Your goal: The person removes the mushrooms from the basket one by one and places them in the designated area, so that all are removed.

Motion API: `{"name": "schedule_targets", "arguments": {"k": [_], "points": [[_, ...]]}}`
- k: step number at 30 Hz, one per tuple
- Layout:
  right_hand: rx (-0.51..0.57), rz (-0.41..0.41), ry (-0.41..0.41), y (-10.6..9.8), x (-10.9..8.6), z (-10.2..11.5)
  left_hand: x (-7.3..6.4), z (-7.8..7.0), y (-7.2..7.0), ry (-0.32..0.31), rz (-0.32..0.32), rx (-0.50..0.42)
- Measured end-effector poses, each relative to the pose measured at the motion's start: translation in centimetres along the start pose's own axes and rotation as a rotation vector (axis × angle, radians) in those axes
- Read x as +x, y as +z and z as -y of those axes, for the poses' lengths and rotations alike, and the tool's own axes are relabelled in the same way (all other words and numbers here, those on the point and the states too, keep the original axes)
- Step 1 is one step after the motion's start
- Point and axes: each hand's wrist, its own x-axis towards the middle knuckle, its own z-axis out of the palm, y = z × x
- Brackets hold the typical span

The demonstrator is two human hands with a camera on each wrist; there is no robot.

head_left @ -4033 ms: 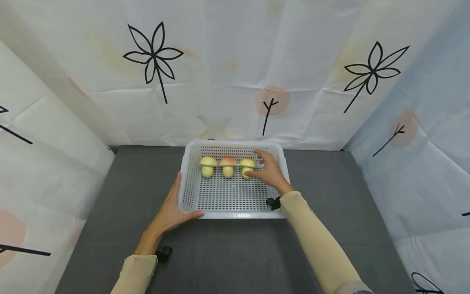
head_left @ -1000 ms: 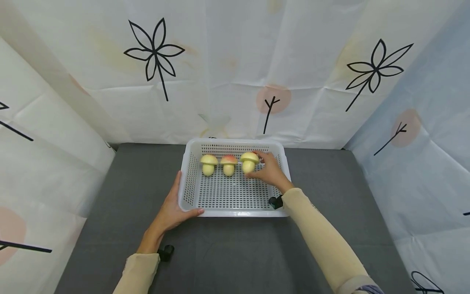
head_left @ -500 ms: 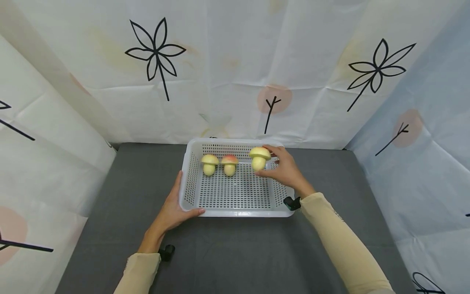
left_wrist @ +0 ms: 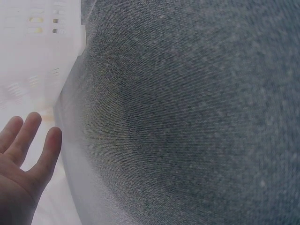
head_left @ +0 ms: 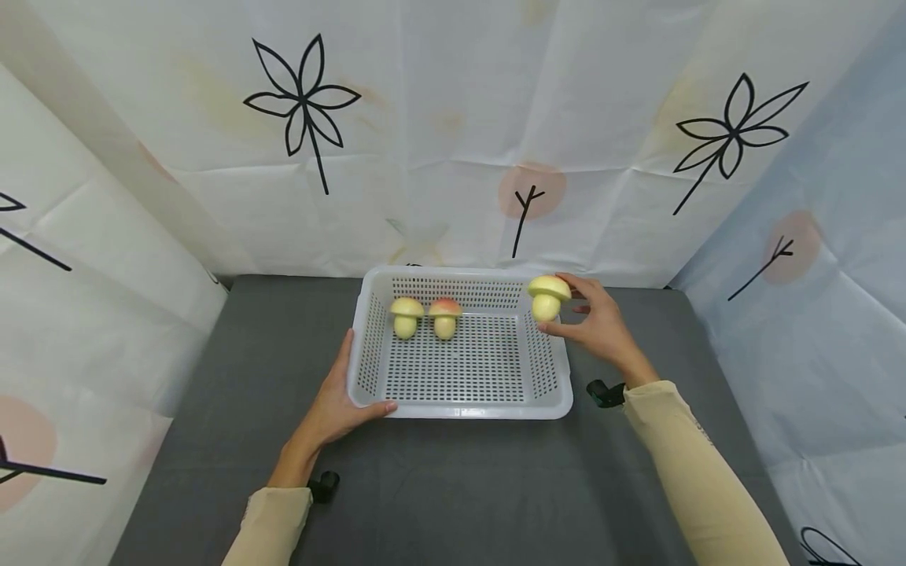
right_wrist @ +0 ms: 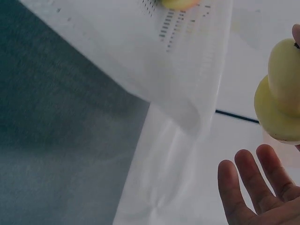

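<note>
In the head view, my right hand pinches a pale yellow toy mushroom between thumb and fingers, raised over the right rim of a white perforated plastic basket. The right wrist view shows the same mushroom at the right edge, with three fingers spread below it. Two more mushrooms lie side by side inside the basket: a yellow one and one with a reddish cap. My left hand rests at the basket's front left corner, fingers straight along the side, thumb on the front rim.
The basket stands on a dark grey cloth-covered table, close to its back edge. A white printed curtain rises behind, with more fabric at both sides. Small black cameras sit on the wrists.
My right hand has taken hold of the rightmost mushroom, lifted it and carried it rightward to the basket's right rim. The left hand stays at the corner; the other two mushrooms lie as before.
</note>
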Motion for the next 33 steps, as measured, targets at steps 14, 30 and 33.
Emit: {"name": "schedule_targets", "arguments": {"k": [14, 30, 33], "points": [[0.030, -0.032, 0.123, -2.6, -2.3, -5.2, 0.5, 3.3, 0.2, 0.033, 0.003, -0.027], [-0.024, 0.050, 0.256, -0.7, -3.1, -11.5, -0.2, -1.0, -0.3, 0.001, 0.029, -0.037], [-0.051, 0.058, 0.262, -0.2, -3.1, -12.1, -0.2, -1.1, -0.3, -0.003, 0.031, -0.035]]}}
